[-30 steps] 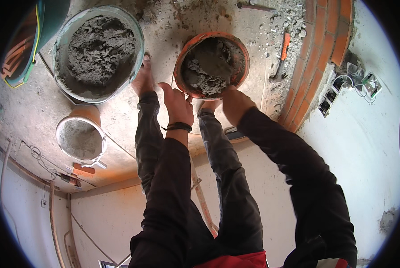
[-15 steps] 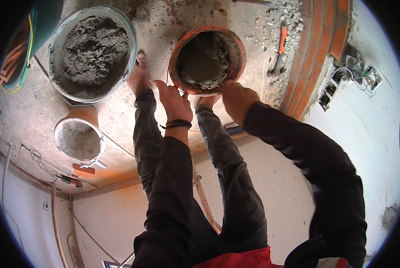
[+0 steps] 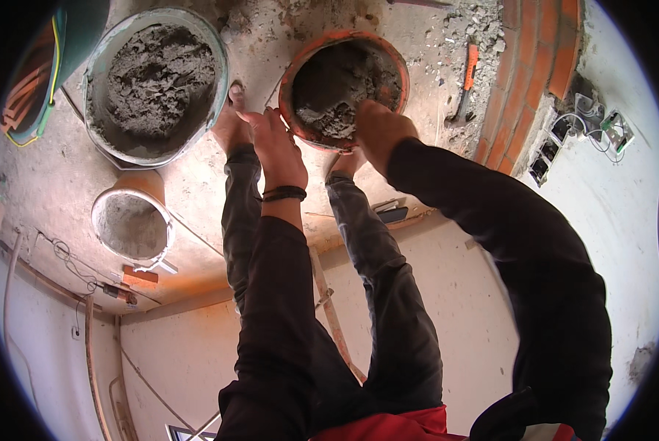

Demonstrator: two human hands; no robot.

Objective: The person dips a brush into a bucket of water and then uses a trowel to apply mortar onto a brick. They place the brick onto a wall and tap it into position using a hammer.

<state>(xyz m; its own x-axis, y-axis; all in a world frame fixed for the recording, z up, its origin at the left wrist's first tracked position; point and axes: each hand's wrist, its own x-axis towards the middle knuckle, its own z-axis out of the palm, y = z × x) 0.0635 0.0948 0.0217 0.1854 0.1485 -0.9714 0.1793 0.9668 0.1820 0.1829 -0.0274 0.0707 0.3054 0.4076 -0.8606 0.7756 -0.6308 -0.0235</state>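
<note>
An orange-red bucket (image 3: 401, 70) of grey mortar (image 3: 334, 117) stands on the floor before my feet. My right hand (image 3: 382, 136) is closed at its near right rim, fingers reaching over the mortar; what they grip is hidden. A dark, smooth patch covers the left part of the bucket's inside, and I cannot tell whether it is shadow or a tool. Beside the bucket's left side is my left hand (image 3: 276, 151), thumb stretched out to the left and fingers pointing forward. Whether those fingers touch the bucket is unclear.
A large tub (image 3: 88, 103) of mortar stands at the left, with a smaller pale bucket (image 3: 156, 187) nearer me. An orange-handled hammer (image 3: 467, 77) lies by rubble (image 3: 484, 33) and a brick strip (image 3: 517, 88) at the right. Wall boxes (image 3: 546, 158) have loose wires.
My left hand has moved forward and slightly left along the bucket's side. My right hand has shifted left and forward, farther over the rim.
</note>
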